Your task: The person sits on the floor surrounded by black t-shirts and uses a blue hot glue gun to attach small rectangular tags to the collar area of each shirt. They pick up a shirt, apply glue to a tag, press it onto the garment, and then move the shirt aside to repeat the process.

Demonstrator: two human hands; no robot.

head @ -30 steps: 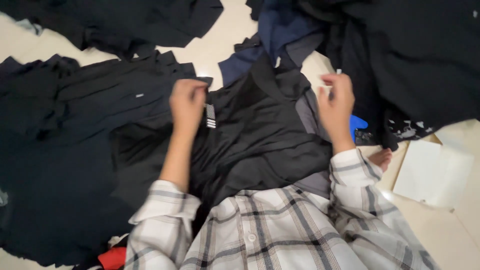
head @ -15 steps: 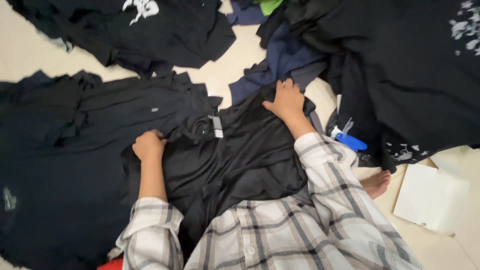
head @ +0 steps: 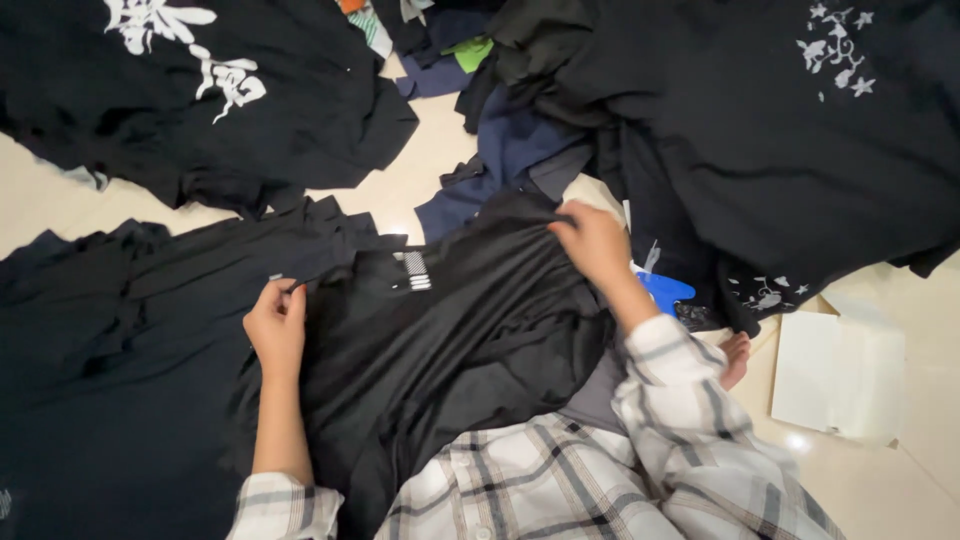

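At the far left of the pale tiled floor lies a flat spread of dark garments, how many layers I cannot tell; beyond it, toward the upper-left corner, one black shirt with white printed characters lies crumpled. The left hand sits just right of that spread, its fingers pinched on the left shoulder edge of the black short-sleeved shirt with a small white-striped neck label; this shirt lies at the near middle of the floor, over the person's lap, directly between the two hands, its collar turned away from the person and its long axis running from collar back toward the checked sleeves. The right hand grips the opposite shoulder, bunching the fabric into folds; it reaches farther out than the left, so the shoulder line slants; both hands touch the shirt, neither nearer than the other. Beyond the right hand one navy blue garment lies heaped; just right of the wrist one bright blue plastic object shows, its kind unclear; a large black garment with small white floral prints fills the upper-right corner; one bare foot peeks out below it; one white folded sheet rests near the right edge.
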